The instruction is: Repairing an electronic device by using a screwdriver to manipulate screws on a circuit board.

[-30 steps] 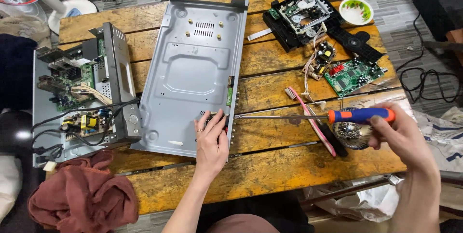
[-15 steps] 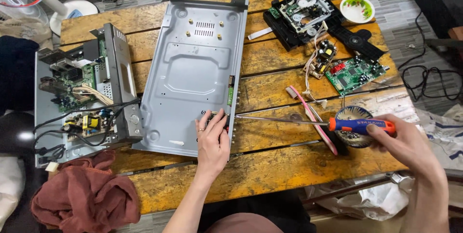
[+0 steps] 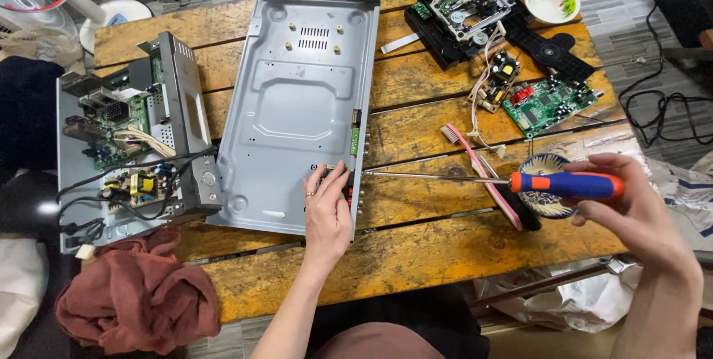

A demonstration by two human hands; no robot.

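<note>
A grey metal chassis plate point(image 3: 297, 99) lies flat on the wooden table point(image 3: 416, 247). My left hand point(image 3: 327, 207) presses on its near right corner, fingers over a small green connector strip point(image 3: 355, 140) at the edge. My right hand point(image 3: 631, 207) holds a long screwdriver point(image 3: 520, 179) by its orange and blue handle. The shaft lies level, its tip at the plate's right edge beside my left fingers.
An opened device with circuit boards and wires point(image 3: 126, 151) sits left of the plate. A black disc drive point(image 3: 468, 6), a green board point(image 3: 546, 103), a small bowl point(image 3: 552, 0), a pink toothbrush point(image 3: 475, 162) and a patterned dish point(image 3: 546, 196) lie right. A red cloth point(image 3: 134, 296) hangs at the near left.
My right hand has lowered slightly and shifted the screwdriver so its tip meets the plate's edge. My left hand has stayed on the plate's corner.
</note>
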